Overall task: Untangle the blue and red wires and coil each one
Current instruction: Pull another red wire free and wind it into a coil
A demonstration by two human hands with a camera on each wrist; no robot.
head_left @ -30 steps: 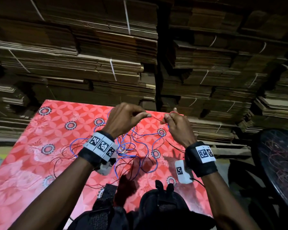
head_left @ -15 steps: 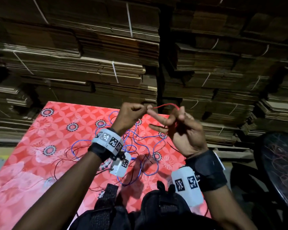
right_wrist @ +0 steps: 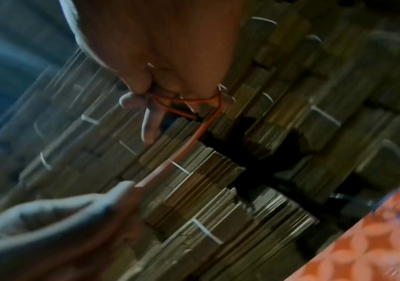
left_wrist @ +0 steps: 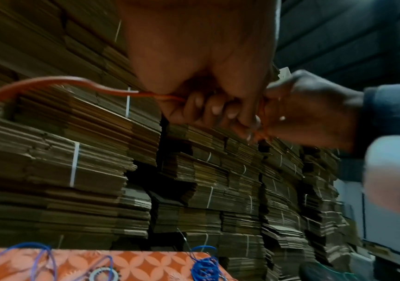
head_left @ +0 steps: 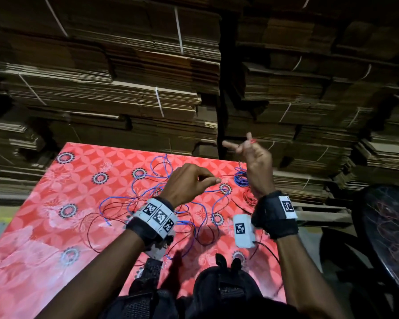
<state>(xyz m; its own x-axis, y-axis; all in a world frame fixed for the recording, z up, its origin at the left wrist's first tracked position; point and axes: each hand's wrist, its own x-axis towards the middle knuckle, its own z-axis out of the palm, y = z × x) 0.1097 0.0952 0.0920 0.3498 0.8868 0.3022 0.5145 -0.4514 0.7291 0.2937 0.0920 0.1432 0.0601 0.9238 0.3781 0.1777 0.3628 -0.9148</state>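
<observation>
A thin red wire (right_wrist: 194,102) is looped round the fingers of my raised right hand (head_left: 251,153), past the far right of the table. From there it runs down to my left hand (head_left: 189,183), which pinches it between thumb and fingers (left_wrist: 208,108); its tail (left_wrist: 73,81) trails off to the left. A coiled bundle of blue wire (head_left: 241,178) lies on the cloth under my right hand. Loose blue wires (head_left: 159,192) and dark red wires (head_left: 97,217) sprawl tangled across the cloth below my left hand.
The table wears a red floral cloth (head_left: 55,226). Strapped stacks of flattened cardboard (head_left: 148,88) rise right behind it. A black round object (head_left: 389,226) holding loose wires stands at the right. A black bag (head_left: 217,295) sits at the near edge.
My right hand has swung up and to the right with the red wire round its fingers. My left hand has dropped lower, still pinching the wire, so the hands are farther apart.
</observation>
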